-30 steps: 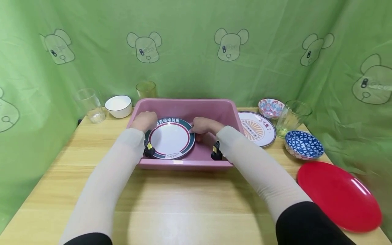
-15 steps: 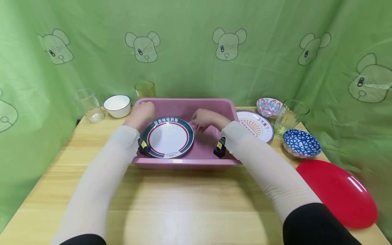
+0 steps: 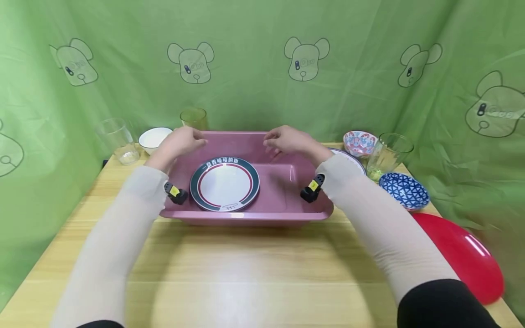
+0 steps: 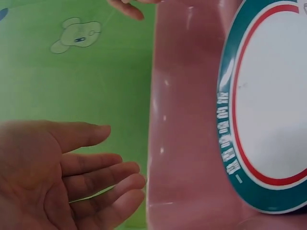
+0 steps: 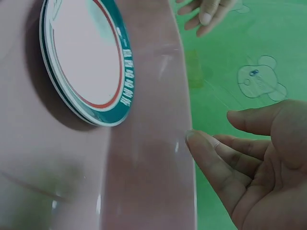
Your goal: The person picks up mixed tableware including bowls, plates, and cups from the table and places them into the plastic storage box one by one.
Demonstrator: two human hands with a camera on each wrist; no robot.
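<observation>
A white plate (image 3: 224,184) with a dark green rim and a red ring lies in the left part of a pink basin (image 3: 246,219). In the right wrist view a second rim shows under the plate (image 5: 86,57), so it sits on a stack. My left hand (image 3: 180,143) is raised over the basin's back left corner, holding nothing, its fingers relaxed in the left wrist view. Over the back right side hovers my right hand (image 3: 289,140), thumb and fingers apart with nothing between them. Both hands are clear of the plate.
Behind the basin stand a white bowl (image 3: 153,138), a clear glass (image 3: 123,141) and a yellow glass (image 3: 194,118). On the right are a pink patterned bowl (image 3: 360,143), a greenish glass (image 3: 389,155), a blue patterned bowl (image 3: 404,190), a partly hidden plate (image 3: 348,158) and a red oval plate (image 3: 459,259).
Both hands have let go of the plate's edge, risen and moved apart toward the basin's back corners. The plate stays in the left part of the basin.
</observation>
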